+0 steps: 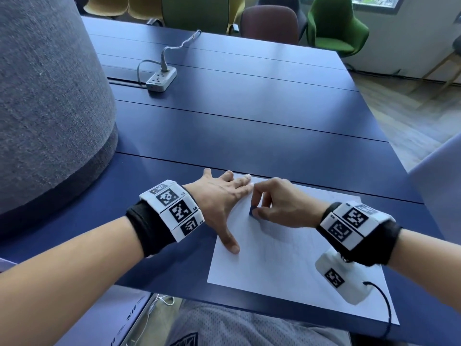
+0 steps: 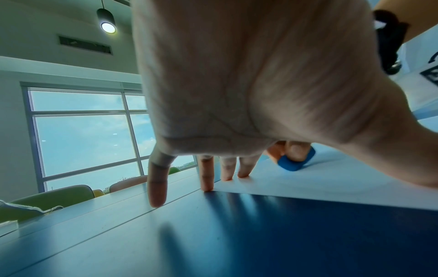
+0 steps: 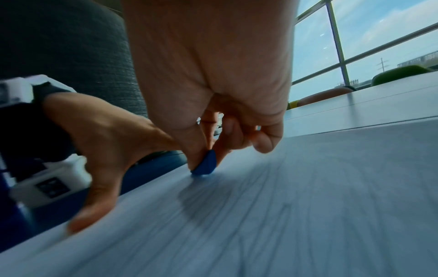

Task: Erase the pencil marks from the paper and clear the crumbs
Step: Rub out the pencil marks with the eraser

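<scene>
A dark blue tabletop [image 1: 249,126] is filling most of the head view, with a large grey fabric-covered form [image 1: 50,96] sitting on its left side. Chairs [image 1: 334,28] in green, maroon and yellow are standing along the far edge. A grey power strip [image 1: 161,79] is lying far up the tabletop, well apart from the work.

At the near edge, a white sheet of paper [image 1: 287,265] is lying flat, with faint pencil lines [image 1: 282,236] showing across its middle; in the right wrist view they are appearing as long grey strokes [image 3: 272,215], blurred.

The left hand [image 1: 219,206] is lying spread and flat, fingers straight. Its thumb is pressing on the left edge of the paper, two fingertips [image 2: 227,176] are resting on the far left corner of the sheet, and the outer fingers are touching bare tabletop just beside it.

The right hand [image 1: 279,203] is sitting just beside the left, over the upper left part of the paper, its fingers curled. Thumb and forefinger are pinching a small blue eraser [image 1: 252,210], whose lower end is touching the paper [image 3: 205,165]. From the left wrist view the eraser [image 2: 296,163] is showing between the fingertips, standing on the sheet.
</scene>
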`<state>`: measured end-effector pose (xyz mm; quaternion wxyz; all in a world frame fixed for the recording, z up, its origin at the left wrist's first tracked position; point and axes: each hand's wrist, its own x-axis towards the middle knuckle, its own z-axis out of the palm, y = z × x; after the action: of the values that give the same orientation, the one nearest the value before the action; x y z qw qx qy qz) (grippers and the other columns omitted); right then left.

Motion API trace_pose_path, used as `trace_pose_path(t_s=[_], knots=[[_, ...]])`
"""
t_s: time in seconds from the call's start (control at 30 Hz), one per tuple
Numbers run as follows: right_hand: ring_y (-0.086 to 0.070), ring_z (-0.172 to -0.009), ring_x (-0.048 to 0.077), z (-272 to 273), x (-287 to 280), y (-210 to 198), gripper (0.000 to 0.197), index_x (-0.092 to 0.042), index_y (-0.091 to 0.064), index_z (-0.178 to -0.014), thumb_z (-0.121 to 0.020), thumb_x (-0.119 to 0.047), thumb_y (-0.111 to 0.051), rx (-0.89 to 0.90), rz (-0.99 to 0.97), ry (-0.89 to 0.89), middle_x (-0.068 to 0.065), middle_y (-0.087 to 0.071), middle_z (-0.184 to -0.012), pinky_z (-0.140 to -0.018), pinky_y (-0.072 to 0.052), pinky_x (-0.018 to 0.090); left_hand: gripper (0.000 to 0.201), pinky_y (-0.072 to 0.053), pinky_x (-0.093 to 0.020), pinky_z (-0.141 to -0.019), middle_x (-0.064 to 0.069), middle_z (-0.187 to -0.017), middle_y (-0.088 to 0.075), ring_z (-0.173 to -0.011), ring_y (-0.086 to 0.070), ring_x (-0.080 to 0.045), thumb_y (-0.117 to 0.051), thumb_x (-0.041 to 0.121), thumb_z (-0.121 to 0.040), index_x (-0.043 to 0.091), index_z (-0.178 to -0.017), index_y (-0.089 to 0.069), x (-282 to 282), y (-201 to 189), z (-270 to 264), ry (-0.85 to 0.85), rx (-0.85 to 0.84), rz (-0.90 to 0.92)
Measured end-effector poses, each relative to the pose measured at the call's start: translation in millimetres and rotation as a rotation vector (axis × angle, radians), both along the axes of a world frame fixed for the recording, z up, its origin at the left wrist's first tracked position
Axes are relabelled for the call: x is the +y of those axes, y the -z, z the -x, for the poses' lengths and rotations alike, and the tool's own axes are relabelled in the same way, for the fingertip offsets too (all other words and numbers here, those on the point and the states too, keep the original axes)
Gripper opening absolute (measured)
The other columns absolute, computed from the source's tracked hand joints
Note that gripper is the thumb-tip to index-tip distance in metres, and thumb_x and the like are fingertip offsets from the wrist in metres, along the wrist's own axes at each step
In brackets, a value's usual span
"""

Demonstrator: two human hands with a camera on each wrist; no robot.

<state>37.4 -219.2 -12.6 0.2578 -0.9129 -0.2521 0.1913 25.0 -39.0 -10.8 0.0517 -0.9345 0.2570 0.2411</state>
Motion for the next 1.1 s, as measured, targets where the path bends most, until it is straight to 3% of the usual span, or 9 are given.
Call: trace_pose_path(t_s=[0.1, 0.23, 0.4, 0.57, 0.67, 0.8, 0.87, 0.97, 1.1], knots=[[-0.05, -0.05, -0.001, 9.4, 0.6, -2.7, 0.006, -0.017, -0.066, -0.078, -0.079, -0.017, -0.072, 0.068, 0.046, -0.106, -0.008, -0.058, -0.063, -0.05, -0.036, 0.011, 0.14, -0.013, -0.061, -0.108, 0.01, -0.162, 0.007, -0.145, -0.003, -0.019, -0.07, 0.083, -0.05, 0.026, -0.155, 0.003, -1.3, -1.5, 0.3, -0.004, 0.007, -0.012], [-0.053, -0.056, 0.002, -4.0, 1.7, -2.8, 0.005, -0.016, -0.067, -0.078, -0.078, -0.017, -0.072, -0.051, 0.013, 0.03, -0.006, -0.061, -0.066, -0.059, -0.038, 0.018, 0.139, -0.017, -0.059, -0.106, 0.012, -0.162, 0.004, -0.142, -0.01, -0.02, -0.07, 0.084, -0.047, 0.028, -0.154, -0.001, -0.5, -0.8, 0.3, 0.004, -0.005, 0.012], [-0.05, -0.05, -0.004, 15.7, 3.0, -4.5, 0.007, -0.015, -0.067, -0.08, -0.079, -0.017, -0.074, 0.102, 0.052, -0.153, -0.009, -0.056, -0.064, -0.05, -0.037, 0.01, 0.141, -0.015, -0.059, -0.109, 0.009, -0.162, 0.007, -0.145, -0.004, -0.02, -0.069, 0.083, -0.05, 0.024, -0.155, 0.003, -3.5, -3.6, 2.1, 0.005, -0.003, -0.041], [-0.05, -0.052, -0.005, 16.5, 3.6, -3.1, 0.005, -0.012, -0.068, -0.08, -0.079, -0.014, -0.072, 0.024, -0.002, -0.059, -0.006, -0.058, -0.065, -0.051, -0.038, 0.009, 0.14, -0.021, -0.055, -0.107, 0.008, -0.162, 0.004, -0.143, -0.008, -0.021, -0.07, 0.083, -0.049, 0.025, -0.155, 0.0, -2.2, -2.5, 2.2, 0.003, -0.011, -0.02], [-0.051, -0.053, 0.001, 30.6, 1.3, -2.1, 0.004, -0.016, -0.069, -0.081, -0.08, -0.016, -0.073, 0.116, 0.044, -0.172, -0.002, -0.065, -0.07, -0.051, -0.038, 0.012, 0.137, -0.021, -0.054, -0.108, 0.006, -0.162, 0.005, -0.144, -0.008, -0.023, -0.07, 0.082, -0.052, 0.025, -0.155, 0.0, -4.3, -4.7, 3.4, 0.017, -0.014, -0.042], [-0.052, -0.055, -0.002, 19.6, 2.8, -5.8, 0.004, -0.013, -0.068, -0.08, -0.079, -0.012, -0.071, 0.008, 0.01, -0.106, -0.012, -0.058, -0.066, -0.053, -0.037, 0.01, 0.134, -0.024, -0.051, -0.106, 0.003, -0.162, 0.001, -0.141, -0.012, -0.024, -0.072, 0.081, -0.052, 0.026, -0.154, -0.004, -5.8, -6.1, 3.6, 0.029, -0.022, -0.036], [-0.052, -0.055, -0.004, 22.6, 1.8, -3.0, 0.004, -0.011, -0.066, -0.079, -0.079, -0.009, -0.07, -0.006, -0.028, -0.07, -0.012, -0.057, -0.065, -0.053, -0.037, 0.009, 0.135, -0.023, -0.053, -0.107, 0.004, -0.162, 0.001, -0.141, -0.012, -0.023, -0.072, 0.08, -0.052, 0.026, -0.154, -0.003, -6.5, -6.6, 3.9, 0.026, -0.018, -0.042], [-0.053, -0.055, 0.005, 35.4, -0.8, 0.2, 0.004, -0.013, -0.068, -0.081, -0.08, -0.012, -0.071, 0.138, 0.012, -0.19, 0.002, -0.068, -0.074, -0.051, -0.037, 0.012, 0.137, -0.021, -0.056, -0.109, 0.005, -0.162, 0.004, -0.143, -0.009, -0.024, -0.07, 0.081, -0.053, 0.023, -0.155, 0.0, -7.6, -7.7, 4.1, 0.026, -0.014, -0.069], [-0.053, -0.056, -0.001, 21.4, 2.5, -3.3, 0.003, -0.015, -0.069, -0.08, -0.079, -0.014, -0.072, 0.045, 0.027, -0.133, -0.003, -0.064, -0.069, -0.052, -0.037, 0.011, 0.137, -0.021, -0.057, -0.108, 0.005, -0.162, 0.004, -0.143, -0.008, -0.024, -0.071, 0.081, -0.052, 0.024, -0.155, -0.001, -6.0, -6.6, 4.1, 0.018, -0.012, -0.056]])
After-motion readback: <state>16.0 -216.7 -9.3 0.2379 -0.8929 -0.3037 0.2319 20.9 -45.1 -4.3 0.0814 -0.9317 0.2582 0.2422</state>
